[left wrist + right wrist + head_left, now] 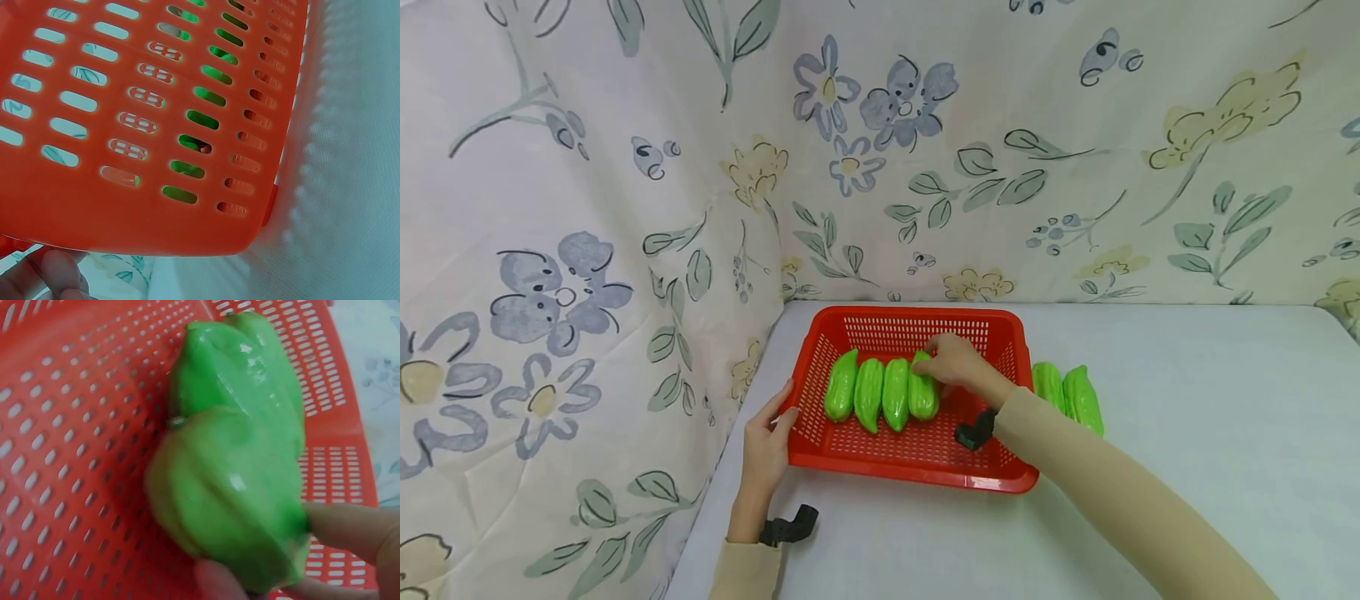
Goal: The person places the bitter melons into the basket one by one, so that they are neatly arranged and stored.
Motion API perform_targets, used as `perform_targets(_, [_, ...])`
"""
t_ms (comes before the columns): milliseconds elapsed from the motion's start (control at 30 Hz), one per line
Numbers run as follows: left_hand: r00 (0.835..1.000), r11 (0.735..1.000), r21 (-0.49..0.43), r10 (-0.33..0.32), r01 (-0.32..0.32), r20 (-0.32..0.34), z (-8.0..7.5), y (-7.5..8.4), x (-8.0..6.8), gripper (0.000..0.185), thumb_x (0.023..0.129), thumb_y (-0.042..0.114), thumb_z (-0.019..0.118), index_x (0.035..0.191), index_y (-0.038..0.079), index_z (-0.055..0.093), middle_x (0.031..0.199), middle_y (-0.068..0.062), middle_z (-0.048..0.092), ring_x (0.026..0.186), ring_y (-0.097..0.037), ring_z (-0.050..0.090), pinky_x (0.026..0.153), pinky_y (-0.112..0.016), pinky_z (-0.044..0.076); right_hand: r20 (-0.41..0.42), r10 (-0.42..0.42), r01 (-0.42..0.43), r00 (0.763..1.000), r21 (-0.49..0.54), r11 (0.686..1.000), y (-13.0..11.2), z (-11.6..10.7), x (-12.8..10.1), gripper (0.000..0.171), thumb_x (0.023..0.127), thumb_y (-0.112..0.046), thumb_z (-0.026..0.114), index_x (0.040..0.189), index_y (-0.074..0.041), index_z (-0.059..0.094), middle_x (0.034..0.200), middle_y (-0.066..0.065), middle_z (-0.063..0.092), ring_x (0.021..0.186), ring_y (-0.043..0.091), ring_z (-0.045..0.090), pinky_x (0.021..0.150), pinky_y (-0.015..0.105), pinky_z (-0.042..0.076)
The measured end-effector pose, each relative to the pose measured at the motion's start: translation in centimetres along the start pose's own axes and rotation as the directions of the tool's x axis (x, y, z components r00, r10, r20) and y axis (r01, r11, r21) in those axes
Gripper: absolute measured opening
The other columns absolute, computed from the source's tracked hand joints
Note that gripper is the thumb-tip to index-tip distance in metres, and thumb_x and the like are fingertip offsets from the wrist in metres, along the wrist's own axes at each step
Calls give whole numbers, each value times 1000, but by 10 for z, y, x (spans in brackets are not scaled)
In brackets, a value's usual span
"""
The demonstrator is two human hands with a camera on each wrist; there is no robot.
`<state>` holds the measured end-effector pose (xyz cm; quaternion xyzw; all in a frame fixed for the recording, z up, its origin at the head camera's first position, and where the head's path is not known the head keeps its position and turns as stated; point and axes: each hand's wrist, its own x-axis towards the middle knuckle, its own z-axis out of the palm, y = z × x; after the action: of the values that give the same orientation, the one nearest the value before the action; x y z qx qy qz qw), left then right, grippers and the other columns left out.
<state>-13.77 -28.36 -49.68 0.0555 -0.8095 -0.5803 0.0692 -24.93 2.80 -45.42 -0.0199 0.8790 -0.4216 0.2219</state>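
Right grip (951, 360) pinches gourd (922, 392), wrist bent.

No readable text, label, brand or number anywhere in the three views

The red basket (907, 457) looks like smooth, perforated plastic. Inside it, the green gourds (882, 392) are glossy plastic with ridged skins. Under the basket, the surface (1187, 400) wears matt white cloth; behind hangs flowered fabric (625, 167).
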Motion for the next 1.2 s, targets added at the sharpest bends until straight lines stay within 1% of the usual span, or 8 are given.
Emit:
perform_targets(267, [1000, 1000, 3, 2, -2, -9, 1, -3, 2, 48, 107, 16, 53, 154, 22, 53, 149, -15, 58, 103, -41, 72, 75, -37, 65, 10, -15, 16, 1000, -78, 997, 3, 9, 5, 38, 94, -19, 73, 119, 8, 63, 106, 19, 69, 60, 22, 69, 57, 37, 64])
perform_targets(500, [1000, 1000, -13, -11, 10, -3, 1, -3, 2, 46, 107, 17, 54, 153, 24, 55, 148, -15, 59, 101, -43, 71, 74, -36, 66, -2, -2, 2, 1000, -128, 992, 4, 9, 5, 42, 94, -26, 75, 119, 6, 63, 102, 15, 68, 64, 21, 68, 58, 34, 62])
perform_targets(667, [1000, 1000, -13, -4, 4, 1, 1, -2, 2, 46, 107, 17, 54, 153, 24, 55, 149, -14, 59, 103, -45, 70, 77, -42, 66, -11, -19, 17, 1000, -163, 986, 4, 8, 6, 44, 93, -30, 76, 118, 5, 64, 100, 14, 68, 70, 21, 67, 59, 31, 60])
perform_targets(833, [1000, 1000, -9, 6, -6, -1, 1, -2, 2, 46, 107, 17, 54, 153, 24, 55, 148, -15, 59, 104, -44, 71, 77, -44, 65, -22, -31, 27, 999, -192, 981, 2, 5, 3, 48, 94, -33, 75, 120, 5, 63, 108, 16, 68, 78, 22, 66, 61, 29, 56])
perform_targets(967, [1000, 1000, -7, 7, -7, -3, 1, -1, 2, 46, 107, 17, 54, 153, 24, 55, 148, -15, 59, 104, -43, 72, 77, -43, 65, -33, -29, 23, 999, -173, 985, -1, 2, -1, 60, 95, -36, 74, 135, 6, 56, 124, 21, 66, 81, 23, 68, 64, 32, 60])
perform_targets(1067, [1000, 1000, -6, 5, -5, -4, 1, 0, 1, 47, 107, 17, 54, 153, 23, 55, 149, -15, 59, 103, -44, 72, 76, -43, 66, -51, -42, 33, 998, -175, 984, -2, -2, -3, 69, 96, -38, 72, 146, 4, 50, 139, 23, 61, 91, 26, 69, 74, 36, 62])
perform_targets(1167, [1000, 1000, -2, 4, -4, -7, 1, 0, 1, 47, 107, 17, 54, 153, 23, 55, 148, -15, 59, 102, -44, 72, 75, -42, 66, -84, -92, 72, 992, -220, 973, -4, -7, -5, 70, 96, -40, 70, 148, 2, 49, 144, 22, 60, 103, 27, 67, 90, 41, 59])
perform_targets(1200, [1000, 1000, 0, 3, -3, -9, 1, 0, 0, 47, 107, 17, 54, 153, 23, 55, 148, -16, 59, 102, -44, 71, 75, -41, 66, -94, -110, 86, 989, -231, 969, -5, -9, -7, 69, 97, -40, 70, 148, 2, 50, 144, 21, 61, 104, 27, 67, 92, 42, 59])
